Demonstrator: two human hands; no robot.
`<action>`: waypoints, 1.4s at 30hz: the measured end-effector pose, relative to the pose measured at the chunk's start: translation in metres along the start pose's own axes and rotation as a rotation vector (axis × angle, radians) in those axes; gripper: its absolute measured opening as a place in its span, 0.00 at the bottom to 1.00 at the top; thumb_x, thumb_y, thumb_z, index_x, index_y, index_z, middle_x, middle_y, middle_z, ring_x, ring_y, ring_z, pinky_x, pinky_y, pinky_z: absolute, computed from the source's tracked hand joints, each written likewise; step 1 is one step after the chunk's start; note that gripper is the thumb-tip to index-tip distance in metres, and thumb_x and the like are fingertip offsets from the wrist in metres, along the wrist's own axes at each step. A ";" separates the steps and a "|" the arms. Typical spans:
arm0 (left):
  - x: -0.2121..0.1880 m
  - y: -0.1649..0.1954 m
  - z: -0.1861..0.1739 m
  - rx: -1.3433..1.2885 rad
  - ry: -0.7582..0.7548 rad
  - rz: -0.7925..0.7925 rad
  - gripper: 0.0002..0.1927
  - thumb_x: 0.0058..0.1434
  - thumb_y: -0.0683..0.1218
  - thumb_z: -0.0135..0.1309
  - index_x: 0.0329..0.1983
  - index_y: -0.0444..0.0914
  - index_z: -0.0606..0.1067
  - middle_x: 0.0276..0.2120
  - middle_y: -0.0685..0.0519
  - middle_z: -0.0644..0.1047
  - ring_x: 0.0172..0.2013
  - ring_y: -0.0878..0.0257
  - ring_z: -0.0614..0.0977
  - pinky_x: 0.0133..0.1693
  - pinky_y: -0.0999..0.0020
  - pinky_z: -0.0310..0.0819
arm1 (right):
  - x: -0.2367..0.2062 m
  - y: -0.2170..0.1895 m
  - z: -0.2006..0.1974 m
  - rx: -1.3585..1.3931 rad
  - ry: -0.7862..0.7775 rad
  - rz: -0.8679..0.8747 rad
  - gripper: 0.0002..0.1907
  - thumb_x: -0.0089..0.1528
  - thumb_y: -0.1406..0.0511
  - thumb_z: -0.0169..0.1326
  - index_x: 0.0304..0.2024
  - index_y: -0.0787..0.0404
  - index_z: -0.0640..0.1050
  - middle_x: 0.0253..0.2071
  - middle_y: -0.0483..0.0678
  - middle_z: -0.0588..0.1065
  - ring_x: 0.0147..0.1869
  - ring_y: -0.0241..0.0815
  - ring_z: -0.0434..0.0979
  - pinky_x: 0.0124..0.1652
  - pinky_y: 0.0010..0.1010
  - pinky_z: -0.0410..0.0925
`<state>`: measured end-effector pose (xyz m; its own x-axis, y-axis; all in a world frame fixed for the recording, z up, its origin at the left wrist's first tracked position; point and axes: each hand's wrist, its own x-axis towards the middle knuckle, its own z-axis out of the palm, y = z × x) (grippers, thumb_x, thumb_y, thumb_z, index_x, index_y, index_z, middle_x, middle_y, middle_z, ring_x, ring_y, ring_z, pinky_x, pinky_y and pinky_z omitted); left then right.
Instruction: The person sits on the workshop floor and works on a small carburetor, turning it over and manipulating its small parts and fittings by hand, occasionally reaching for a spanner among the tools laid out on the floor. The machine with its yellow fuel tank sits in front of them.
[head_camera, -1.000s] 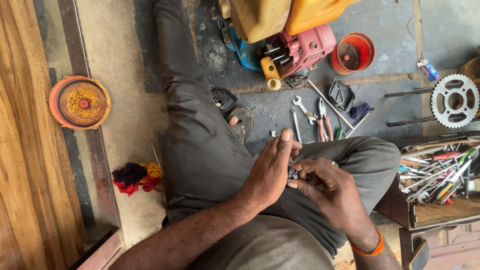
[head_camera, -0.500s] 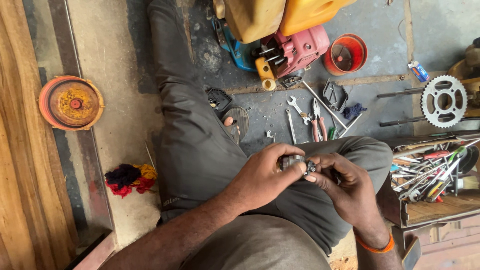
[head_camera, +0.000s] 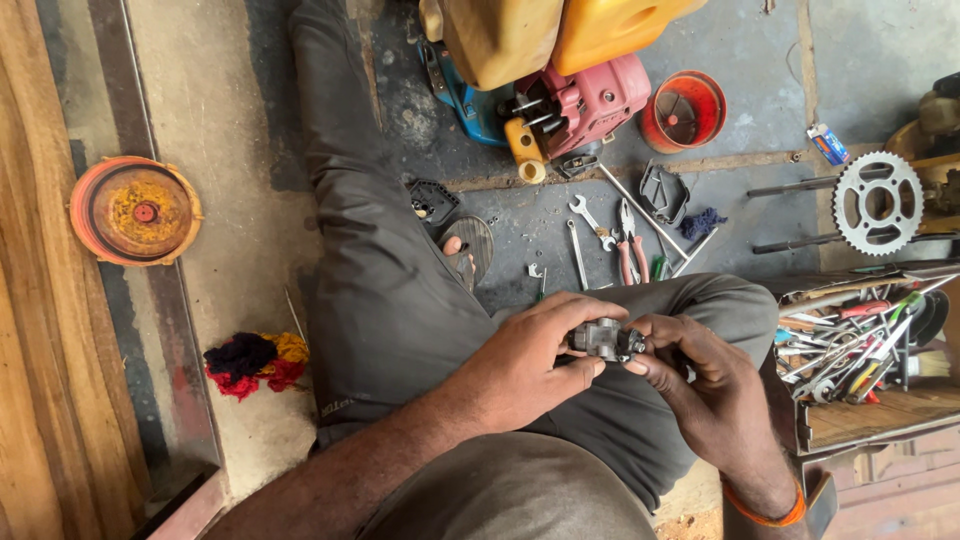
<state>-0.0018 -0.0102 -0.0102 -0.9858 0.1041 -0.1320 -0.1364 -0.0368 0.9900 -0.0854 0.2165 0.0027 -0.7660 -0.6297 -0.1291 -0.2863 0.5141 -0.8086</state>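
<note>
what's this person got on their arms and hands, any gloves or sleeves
No gloves and no sleeves in view: both forearms are bare. The left hand wears nothing. The right hand has an orange band around its wrist. No rings or watch can be seen.

Left hand (head_camera: 525, 365) and right hand (head_camera: 700, 385) close together over lap, fingers curled.

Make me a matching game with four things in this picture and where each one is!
Things:
1. small grey metal part
2. toothed sprocket
3. round orange lid
4. pliers with red handles

Places:
A. far left, by the wooden boards
B. between both hands
C. far right, above the tool box
D. on the floor beside the spanners

Pairs: 1-B, 2-C, 3-A, 4-D
</note>
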 end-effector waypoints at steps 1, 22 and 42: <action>0.001 0.000 0.000 -0.025 -0.009 -0.015 0.25 0.61 0.41 0.57 0.63 0.38 0.71 0.54 0.47 0.76 0.52 0.58 0.83 0.53 0.64 0.81 | 0.000 0.000 -0.001 -0.010 -0.007 0.026 0.18 0.57 0.70 0.64 0.50 0.64 0.79 0.36 0.43 0.77 0.36 0.31 0.73 0.35 0.25 0.67; 0.004 0.017 0.002 -0.031 -0.025 0.018 0.27 0.64 0.38 0.55 0.68 0.35 0.67 0.62 0.43 0.73 0.57 0.56 0.81 0.55 0.68 0.82 | -0.003 -0.030 -0.003 -0.265 0.129 -0.049 0.16 0.59 0.69 0.63 0.50 0.61 0.80 0.34 0.47 0.77 0.33 0.38 0.77 0.34 0.28 0.69; 0.005 0.008 0.002 -0.175 -0.048 -0.067 0.30 0.66 0.42 0.56 0.71 0.35 0.65 0.66 0.44 0.71 0.62 0.60 0.77 0.58 0.67 0.79 | 0.004 -0.050 -0.008 -0.323 0.046 0.023 0.23 0.58 0.67 0.62 0.57 0.56 0.80 0.26 0.48 0.72 0.26 0.39 0.70 0.30 0.31 0.67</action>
<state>-0.0080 -0.0077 -0.0031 -0.9687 0.1596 -0.1903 -0.2205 -0.2003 0.9546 -0.0790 0.1928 0.0469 -0.7976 -0.5925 -0.1133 -0.4308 0.6909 -0.5805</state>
